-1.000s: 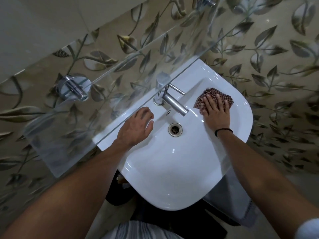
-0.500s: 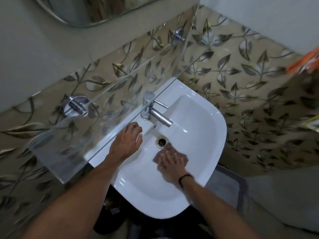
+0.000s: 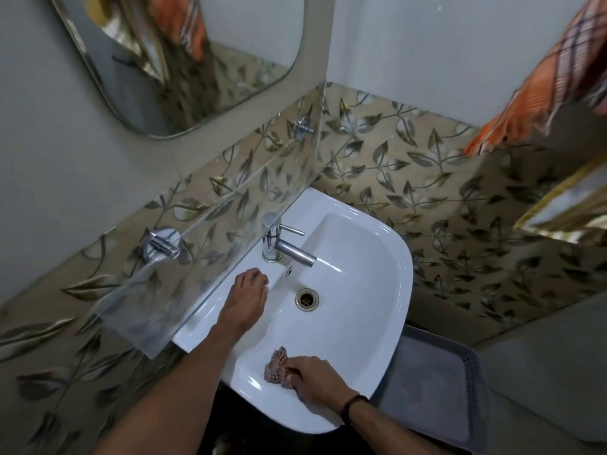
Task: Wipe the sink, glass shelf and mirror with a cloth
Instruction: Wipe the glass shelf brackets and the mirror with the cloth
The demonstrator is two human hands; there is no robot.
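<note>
Down on the sink's [image 3: 377, 257] near wall, cloth [image 3: 277, 364] bunched in curled right fingers [image 3: 297, 365]; left fingers [image 3: 254, 278] relaxed on the rim

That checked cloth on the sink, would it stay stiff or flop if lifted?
Probably floppy: the cloth lies bunched and creased under the right hand. It is likely light too, since it looks small and thin. On the glossy sink it should slide easily when pushed.
</note>
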